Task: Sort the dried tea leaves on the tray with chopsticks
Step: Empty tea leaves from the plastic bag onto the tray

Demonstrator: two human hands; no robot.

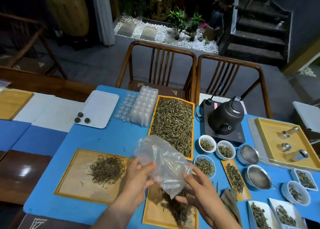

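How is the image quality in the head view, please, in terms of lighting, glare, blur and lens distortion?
Head view: the blue table is evenly lit while the room behind is dark; glare shows on the dark wooden board at left; the plastic bag and tea leaves beneath both hands look motion-blurred; the wide-angle lens bends the chairs and table edges.

kettle right of long tray
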